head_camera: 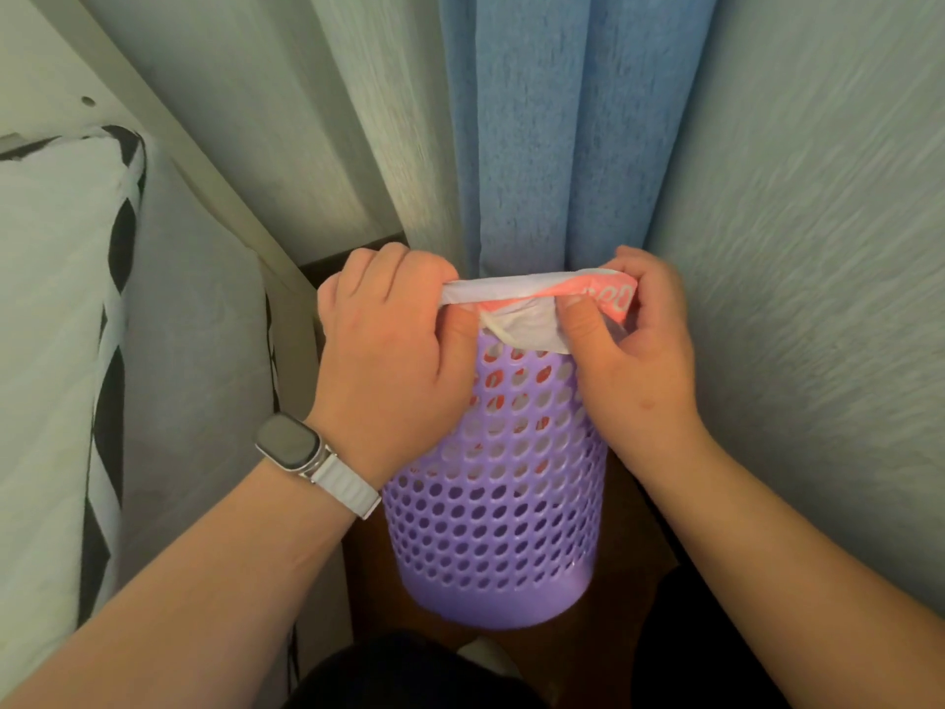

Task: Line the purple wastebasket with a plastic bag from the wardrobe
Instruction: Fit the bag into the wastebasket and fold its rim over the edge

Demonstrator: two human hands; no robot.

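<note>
The purple wastebasket stands upright on a dark wooden floor, its wall full of round holes. A white plastic bag with red print hangs inside it and is folded over the near rim; bits of it show through the holes. My left hand, with a watch on the wrist, grips the bag's edge at the rim's left side. My right hand pinches the bag's edge at the rim's right side. The basket's opening is hidden behind the bag and my hands.
A blue curtain hangs right behind the basket between pale curtains. A mattress with a black-and-white patterned cover and a cream bed frame close in on the left. A pale textured wall stands on the right.
</note>
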